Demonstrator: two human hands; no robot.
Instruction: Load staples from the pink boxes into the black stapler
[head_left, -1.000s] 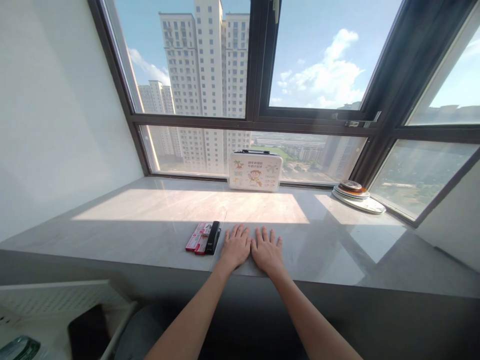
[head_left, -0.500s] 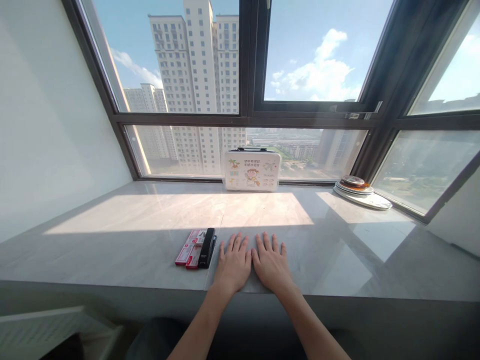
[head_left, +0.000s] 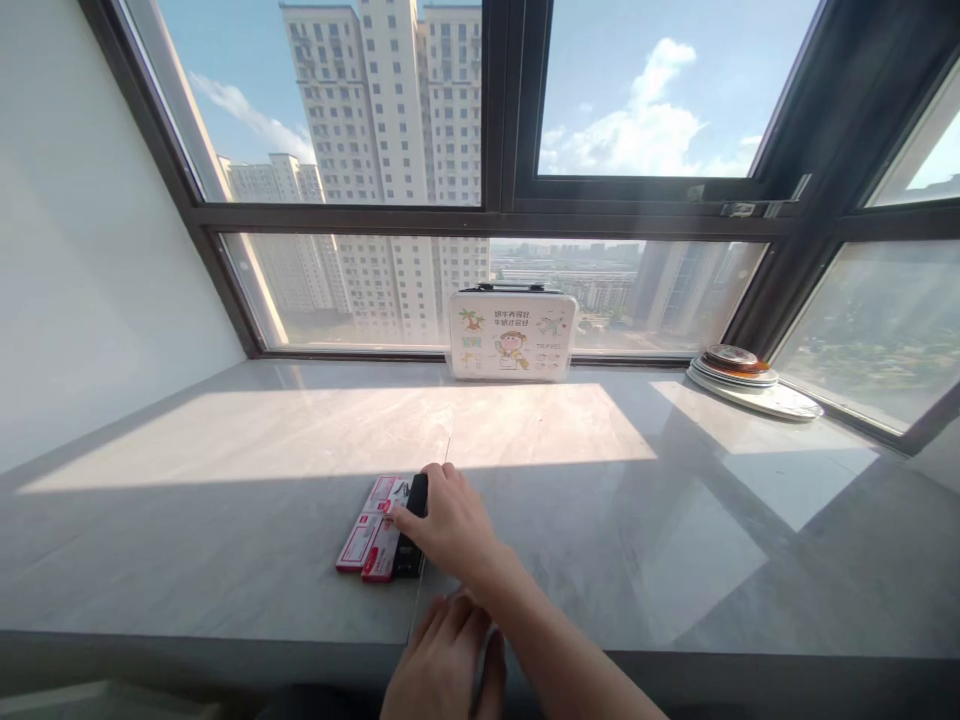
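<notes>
Evidently, your right thumb and fingers straddle the black stapler, parted by about its width: the thumb overlaps the seam with the boxes on its left, while the fingertips bend over its far right side. Whether they press on it or merely rest there, you cannot tell from above. That right hand arches over the top, probably because the boxes leave little room for a low side grip.

Below its wrist, your left hand is blurred at the front edge of the surface, fingers loosely bent, thumb apart, nothing visible in them; the crossing arm hides part of it.

The stapler lies flat toward that front edge, left of the middle, with the red-and-white boxes packed against its left side, seemingly to keep the set together. Farther out, a white case stands upright at the back edge, likely propped by the window, and stacked plates occupy the back right corner.
</notes>
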